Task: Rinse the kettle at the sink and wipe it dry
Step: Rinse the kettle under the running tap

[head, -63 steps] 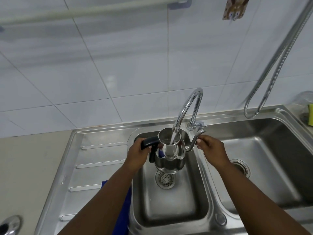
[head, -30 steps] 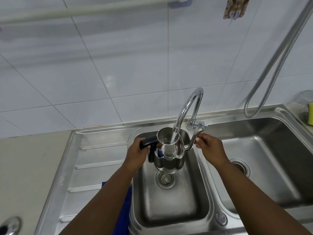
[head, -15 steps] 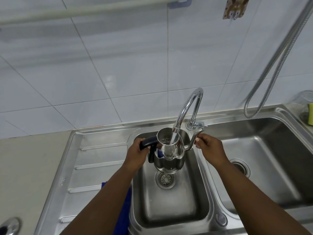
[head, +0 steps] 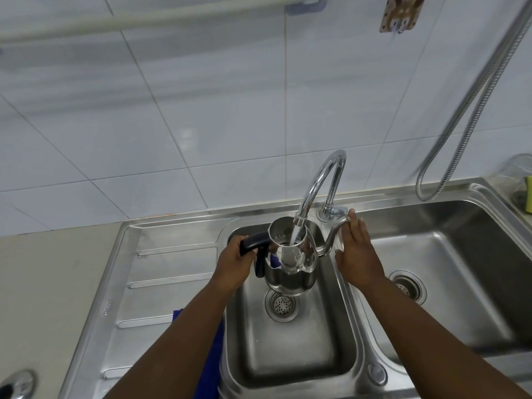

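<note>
A shiny steel kettle with a black handle and a thin curved spout hangs over the small left sink basin. Its top is uncovered. My left hand is closed around the black handle and holds the kettle under the tap. A stream of water runs from the tap into the kettle's mouth. My right hand is beside the spout with its fingers stretched out flat. Its fingertips reach up by the tap lever and grip nothing. A blue cloth lies on the draining board, mostly hidden under my left forearm.
The ribbed draining board lies to the left, the large right basin to the right. A metal spray hose hangs down the tiled wall. A yellow sponge sits at the far right edge. A round metal object is at the bottom left.
My right hand has let go its pinch at the tap lever and spout tip, and its fingers are now straight. The kettle stays under the running water.
</note>
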### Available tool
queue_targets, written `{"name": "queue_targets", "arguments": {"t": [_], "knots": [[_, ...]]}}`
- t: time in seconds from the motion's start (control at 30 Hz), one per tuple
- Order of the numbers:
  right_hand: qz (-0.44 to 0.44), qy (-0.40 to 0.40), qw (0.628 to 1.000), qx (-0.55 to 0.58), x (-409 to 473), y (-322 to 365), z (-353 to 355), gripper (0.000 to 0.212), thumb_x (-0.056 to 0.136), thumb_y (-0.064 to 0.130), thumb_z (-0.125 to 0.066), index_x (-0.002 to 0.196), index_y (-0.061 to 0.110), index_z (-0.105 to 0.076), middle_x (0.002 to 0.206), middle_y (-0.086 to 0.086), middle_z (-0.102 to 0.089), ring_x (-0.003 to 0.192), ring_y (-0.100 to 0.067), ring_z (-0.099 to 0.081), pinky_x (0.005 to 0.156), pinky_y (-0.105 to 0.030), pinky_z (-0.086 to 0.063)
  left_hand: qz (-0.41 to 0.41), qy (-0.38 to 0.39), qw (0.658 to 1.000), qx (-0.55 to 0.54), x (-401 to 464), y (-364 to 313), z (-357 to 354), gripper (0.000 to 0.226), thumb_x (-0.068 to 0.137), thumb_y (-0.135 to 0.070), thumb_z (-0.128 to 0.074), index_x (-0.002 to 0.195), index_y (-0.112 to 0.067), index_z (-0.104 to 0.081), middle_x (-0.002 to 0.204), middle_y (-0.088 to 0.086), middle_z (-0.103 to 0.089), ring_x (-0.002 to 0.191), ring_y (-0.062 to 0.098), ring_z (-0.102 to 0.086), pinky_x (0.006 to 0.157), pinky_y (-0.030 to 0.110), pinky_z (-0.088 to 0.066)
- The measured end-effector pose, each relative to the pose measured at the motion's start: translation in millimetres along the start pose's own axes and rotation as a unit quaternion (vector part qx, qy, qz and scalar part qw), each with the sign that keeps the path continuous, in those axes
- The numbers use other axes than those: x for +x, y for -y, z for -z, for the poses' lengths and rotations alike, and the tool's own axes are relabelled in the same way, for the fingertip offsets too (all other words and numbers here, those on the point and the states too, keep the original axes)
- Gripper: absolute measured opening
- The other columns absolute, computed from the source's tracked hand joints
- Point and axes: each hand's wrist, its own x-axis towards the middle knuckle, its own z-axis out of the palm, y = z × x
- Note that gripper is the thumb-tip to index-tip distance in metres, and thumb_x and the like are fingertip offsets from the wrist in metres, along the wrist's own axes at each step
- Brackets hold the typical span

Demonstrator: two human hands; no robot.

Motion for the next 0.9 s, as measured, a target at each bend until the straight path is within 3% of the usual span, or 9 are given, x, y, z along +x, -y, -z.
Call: {"name": "queue_targets", "arguments": {"t": [0.07,0.17,0.43,0.53,0.63,0.7,0.8,0.87,0.9], "knots": [[-0.009,0.044,0.998,-0.04,2,-2,-3,0.094,0.081,0.011,-0.06,0.154,0.009,-0.002,0.164,-0.007,0.015,0.151,-0.037,0.007,0.116,-0.042,-0.029,0.001,-0.001,1.0,-0.005,0,0,0,0.023,0.091,-0.014,-0.058,0.112,-0.021,-0.054,0.102,0.004,-0.063,0.096,0.02,-0.059,0.084,0.033,-0.047],[-0.012,0.078,0.995,-0.068,7,-5,-2,0.099,0.078,0.011,-0.062,0.154,0.012,0.003,0.157,-0.003,0.032,0.15,-0.039,0.012,0.117,-0.045,-0.028,0.001,0.001,1.0,-0.006,0,0,1,0.023,0.091,-0.013,-0.058,0.112,-0.021,-0.054,0.102,0.005,-0.063,0.096,0.02,-0.059,0.086,0.035,-0.049],[0.026,0.094,0.988,-0.122,59,-17,18,0.1,0.082,0.02,-0.061,0.151,0.001,0.01,0.159,-0.018,0.024,0.148,-0.037,0.02,0.124,-0.047,-0.006,0.007,0.004,1.0,-0.009,0,1,1,0.022,0.09,-0.012,-0.057,0.11,-0.022,-0.054,0.101,0.004,-0.063,0.095,0.02,-0.06,0.086,0.036,-0.049],[-0.003,0.111,0.992,-0.06,63,-15,31,0.096,0.084,0.017,-0.062,0.153,0.007,0.005,0.162,-0.009,0.023,0.149,-0.036,0.018,0.123,-0.045,-0.012,0.007,0.006,1.0,-0.01,-1,0,3,0.022,0.09,-0.011,-0.056,0.11,-0.022,-0.054,0.101,0.003,-0.063,0.095,0.019,-0.06,0.085,0.035,-0.049],[0.02,0.028,0.999,0.026,44,-10,34,0.084,0.082,0.004,-0.063,0.153,0.007,-0.018,0.165,-0.008,-0.001,0.151,-0.033,0.005,0.118,-0.037,-0.018,0.002,0.003,1.0,-0.022,-2,1,5,0.023,0.09,-0.01,-0.057,0.111,-0.021,-0.055,0.101,0.003,-0.063,0.094,0.016,-0.059,0.084,0.032,-0.047],[0.001,-0.012,0.991,0.134,28,1,32,0.07,0.079,-0.002,-0.064,0.144,0.009,-0.042,0.158,-0.01,-0.031,0.15,-0.031,-0.018,0.114,-0.033,-0.024,-0.002,0.005,1.0,-0.023,-4,1,7,0.023,0.09,-0.011,-0.057,0.111,-0.021,-0.054,0.1,0.002,-0.063,0.092,0.014,-0.059,0.081,0.03,-0.045],[-0.075,0.016,0.947,0.312,3,28,33,0.043,0.08,-0.006,-0.066,0.119,0.01,-0.066,0.12,-0.012,-0.069,0.114,-0.022,-0.065,0.104,-0.036,-0.047,-0.005,0.011,0.999,-0.031,-9,2,14,0.023,0.091,-0.011,-0.057,0.111,-0.023,-0.054,0.098,-0.002,-0.062,0.091,0.01,-0.058,0.08,0.029,-0.045],[-0.086,0.035,0.918,0.386,-9,40,32,0.034,0.083,-0.007,-0.066,0.113,0.01,-0.069,0.11,-0.008,-0.073,0.092,0.003,-0.069,0.101,-0.035,-0.052,-0.006,0.011,0.999,-0.035,-11,3,18,0.023,0.091,-0.012,-0.057,0.11,-0.024,-0.054,0.098,-0.004,-0.061,0.092,0.008,-0.057,0.079,0.028,-0.044],[-0.084,0.032,0.913,0.397,-15,46,32,0.03,0.085,-0.006,-0.065,0.109,0.012,-0.07,0.108,-0.009,-0.074,0.089,0.007,-0.069,0.1,-0.034,-0.053,-0.009,0.01,0.999,-0.036,-14,4,22,0.022,0.091,-0.013,-0.058,0.11,-0.025,-0.054,0.098,-0.005,-0.061,0.092,0.007,-0.057,0.077,0.027,-0.044]]}}
